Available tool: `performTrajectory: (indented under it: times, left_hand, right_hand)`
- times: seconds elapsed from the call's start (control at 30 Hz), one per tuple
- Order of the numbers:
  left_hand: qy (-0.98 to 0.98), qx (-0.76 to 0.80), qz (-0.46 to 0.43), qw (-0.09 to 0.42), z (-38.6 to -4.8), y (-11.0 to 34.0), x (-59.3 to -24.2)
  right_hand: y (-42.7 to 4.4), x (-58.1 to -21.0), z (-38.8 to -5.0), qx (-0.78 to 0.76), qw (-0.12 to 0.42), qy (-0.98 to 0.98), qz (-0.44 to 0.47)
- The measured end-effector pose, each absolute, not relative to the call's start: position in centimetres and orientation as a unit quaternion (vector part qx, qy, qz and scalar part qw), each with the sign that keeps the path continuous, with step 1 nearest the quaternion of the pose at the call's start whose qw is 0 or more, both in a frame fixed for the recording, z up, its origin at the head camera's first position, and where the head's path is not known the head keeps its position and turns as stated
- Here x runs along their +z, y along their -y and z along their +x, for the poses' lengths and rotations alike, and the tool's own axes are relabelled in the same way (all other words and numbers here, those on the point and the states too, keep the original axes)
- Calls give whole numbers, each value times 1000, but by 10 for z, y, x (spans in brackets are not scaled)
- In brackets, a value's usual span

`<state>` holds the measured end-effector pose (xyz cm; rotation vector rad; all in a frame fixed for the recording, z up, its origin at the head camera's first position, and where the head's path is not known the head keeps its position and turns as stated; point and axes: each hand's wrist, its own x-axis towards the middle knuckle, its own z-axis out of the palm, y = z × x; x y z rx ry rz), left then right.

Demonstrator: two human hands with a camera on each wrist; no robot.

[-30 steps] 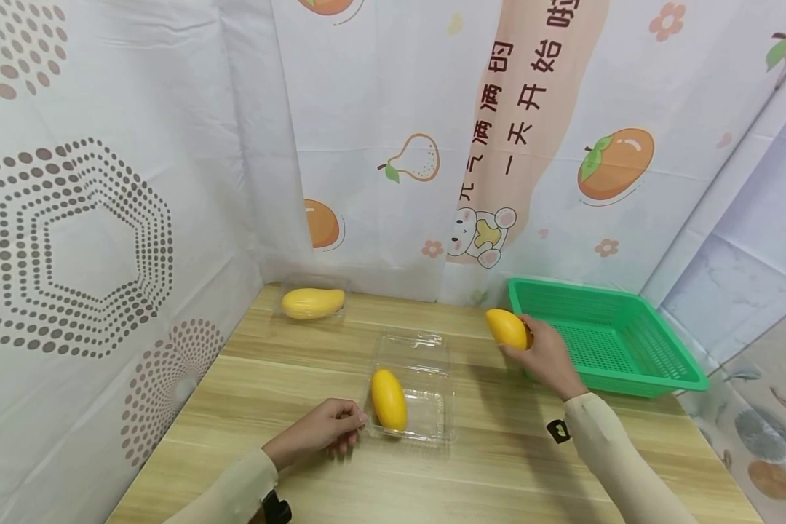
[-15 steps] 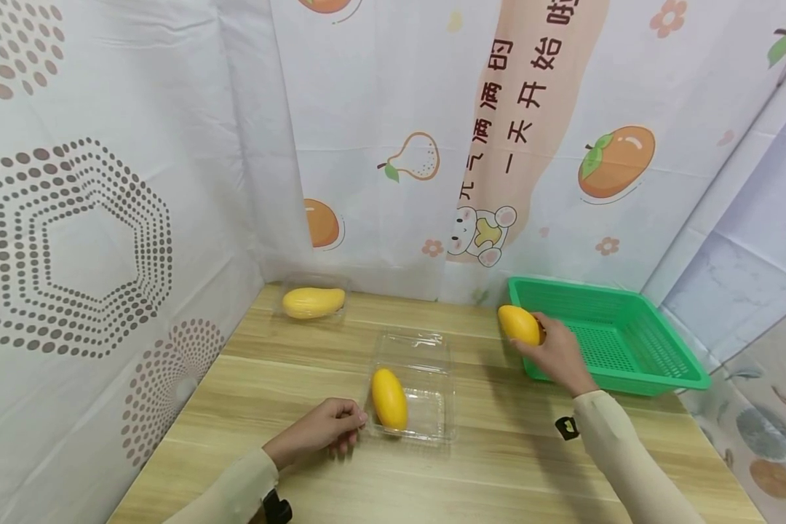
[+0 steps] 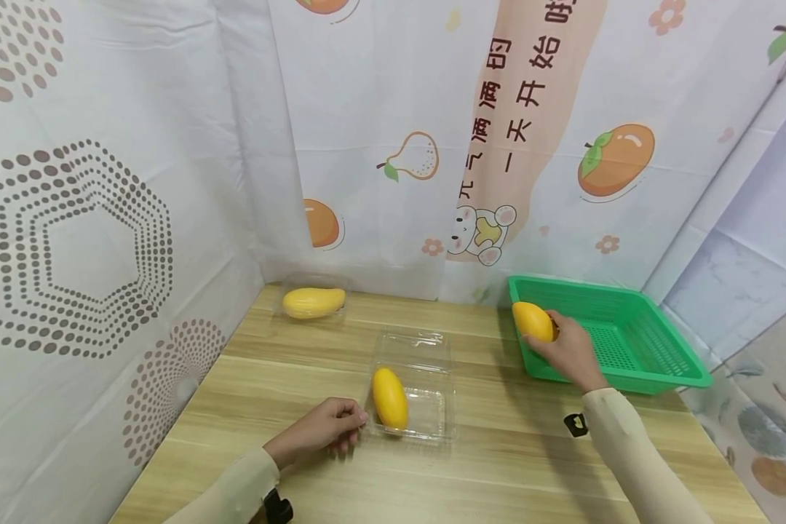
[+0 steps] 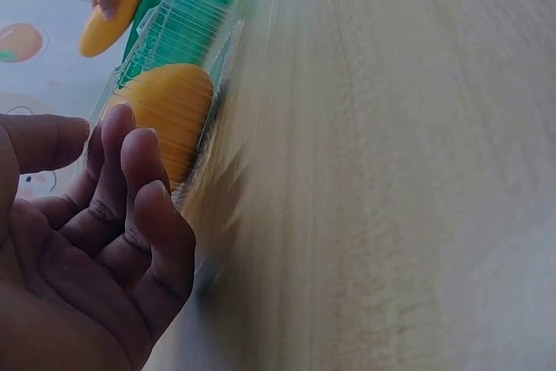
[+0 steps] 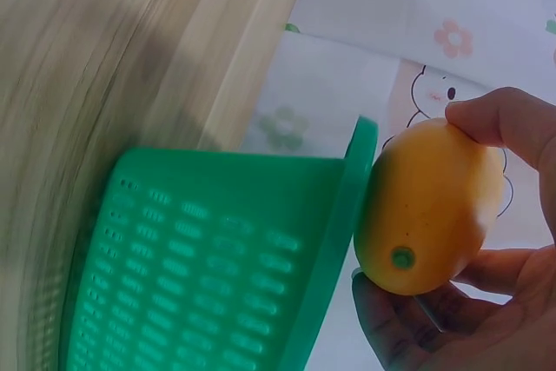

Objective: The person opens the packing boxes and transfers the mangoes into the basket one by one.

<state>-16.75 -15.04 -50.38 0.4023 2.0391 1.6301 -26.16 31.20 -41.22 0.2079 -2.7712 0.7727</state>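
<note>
My right hand [image 3: 571,353] holds a yellow mango [image 3: 533,322] above the near left rim of the green basket [image 3: 612,382]. In the right wrist view, thumb and fingers curl round the mango [image 5: 430,206], close to the basket's rim [image 5: 360,149]. An open clear container [image 3: 429,415] stands mid-table, lid part folded back, with another mango [image 3: 389,399] in its left half. My left hand [image 3: 321,431] is at its near left corner; in the left wrist view the left hand [image 4: 104,232] has thumb and forefinger at the container's edge, the other fingers loosely bent.
At the back left of the wooden table [image 3: 255,386] a clear box holds a yellow mango [image 3: 313,303]. Printed curtains [image 3: 380,218] hang behind the table and on both sides. The part of the basket's floor seen beyond my right hand is bare.
My right hand has carried its mango to the right, from left of the green basket to over its near left rim. My left hand and the container have stayed put.
</note>
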Motion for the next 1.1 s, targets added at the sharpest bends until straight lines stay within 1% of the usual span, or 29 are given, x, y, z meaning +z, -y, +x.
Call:
performTrajectory:
  times: [0.4, 1.1]
  left_hand:
    - [-744, 602, 147, 250, -168, 151, -503]
    - [-749, 596, 151, 245, -167, 151, -504]
  right_hand:
    - [-325, -412, -264, 267, 122, 954, 57]
    - [-352, -430, -271, 256, 90, 962, 33]
